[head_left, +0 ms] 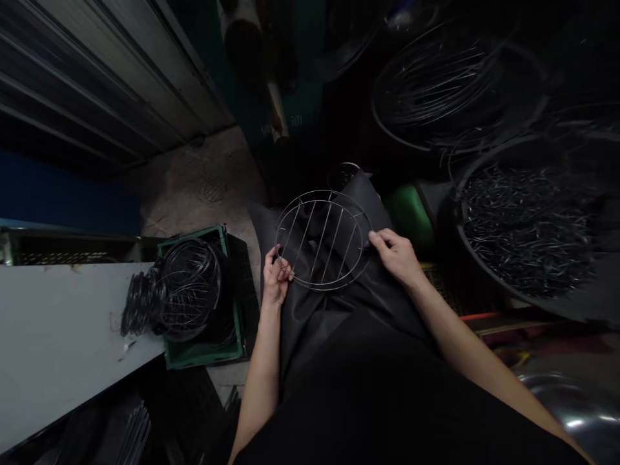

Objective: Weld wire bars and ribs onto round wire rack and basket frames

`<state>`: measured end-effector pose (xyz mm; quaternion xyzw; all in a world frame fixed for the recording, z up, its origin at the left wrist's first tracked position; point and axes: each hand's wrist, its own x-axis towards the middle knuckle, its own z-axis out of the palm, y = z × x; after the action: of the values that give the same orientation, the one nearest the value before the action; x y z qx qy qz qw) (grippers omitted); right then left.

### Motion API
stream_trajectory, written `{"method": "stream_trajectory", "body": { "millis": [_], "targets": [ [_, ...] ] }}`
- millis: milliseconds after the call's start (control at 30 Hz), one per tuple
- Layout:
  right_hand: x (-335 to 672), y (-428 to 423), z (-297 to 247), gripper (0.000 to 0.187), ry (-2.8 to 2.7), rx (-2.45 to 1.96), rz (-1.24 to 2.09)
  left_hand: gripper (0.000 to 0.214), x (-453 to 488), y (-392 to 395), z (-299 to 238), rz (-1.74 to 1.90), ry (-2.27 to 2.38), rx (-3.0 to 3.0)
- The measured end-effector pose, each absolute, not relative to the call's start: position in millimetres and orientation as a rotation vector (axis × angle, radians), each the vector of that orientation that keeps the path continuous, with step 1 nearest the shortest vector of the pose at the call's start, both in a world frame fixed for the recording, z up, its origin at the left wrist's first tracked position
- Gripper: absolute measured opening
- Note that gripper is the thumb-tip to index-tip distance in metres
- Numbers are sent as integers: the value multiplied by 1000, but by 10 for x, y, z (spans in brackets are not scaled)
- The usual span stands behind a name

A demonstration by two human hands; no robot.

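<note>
A round wire rack [323,240] with several parallel cross bars lies flat over my lap, on black cloth [339,310]. My left hand [275,279] is closed on the rack's left rim, fingers pinched round the wire. On the opposite side my right hand [396,254] grips the right rim, its fingers curled over the ring. Both forearms reach forward from the lower edge of the view.
A green crate [203,352] at the left holds a stack of round wire racks [186,287], beside a grey tabletop [58,336]. At the right, a large dark tub [527,226] is full of short wire pieces. Coils of wire rings [436,81] hang behind. Corrugated shutter at upper left.
</note>
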<state>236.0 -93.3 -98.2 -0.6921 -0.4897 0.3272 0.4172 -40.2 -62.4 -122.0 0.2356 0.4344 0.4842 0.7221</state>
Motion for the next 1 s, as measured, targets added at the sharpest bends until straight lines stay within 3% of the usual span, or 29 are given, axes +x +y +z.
{"method": "stream_trajectory", "body": {
  "millis": [200, 633, 867, 1000],
  "targets": [
    [2512, -985, -986, 42, -960, -1673, 914, 61, -401, -599, -1199, 1057, 935, 448],
    [2468, -1027, -991, 29, -1155, -1659, 952, 48, -360, -616, -1119, 1076, 965, 460],
    [2413, -830, -637, 20, -1259, -1565, 770, 31, -385, -369, -807, 1302, 1037, 682],
    [2428, -701, -737, 25, -1014, -1558, 819, 16, -428, -233, -644, 1380, 1179, 1050]
  ]
}}
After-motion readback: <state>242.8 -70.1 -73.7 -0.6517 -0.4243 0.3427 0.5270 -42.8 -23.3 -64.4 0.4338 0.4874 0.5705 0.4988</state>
